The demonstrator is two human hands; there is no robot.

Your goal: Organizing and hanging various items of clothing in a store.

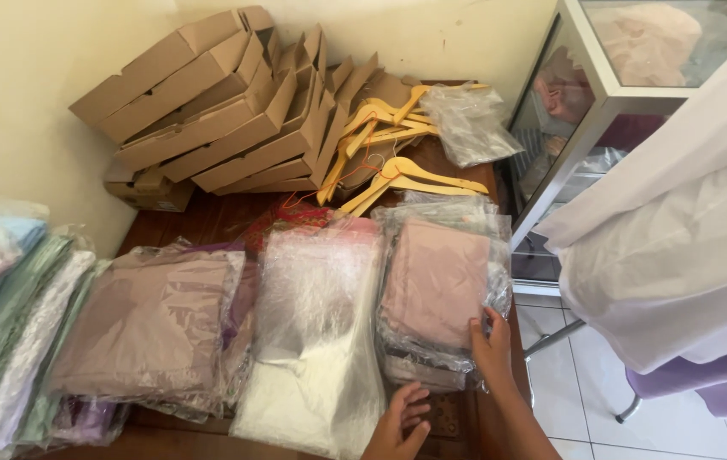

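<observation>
My right hand [493, 345] grips the near right corner of a clear plastic bag holding folded dusty-pink cloth [436, 281], which tops a small stack of similar bags. My left hand [399, 423] lies with fingers curled on the near edge of a pile of empty clear plastic bags over white cloth [316, 341]. Further left sits a bagged taupe cloth stack [155, 328]. All rest on a dark wooden table [201, 217].
Flat cardboard boxes [210, 111] lean against the wall at the back. Wooden hangers [397, 153] and a crumpled plastic bag [470, 123] lie behind the stacks. Bagged green and blue cloths [5, 332] sit far left. A glass cabinet [602, 94] and white draped cloth [687, 247] stand right.
</observation>
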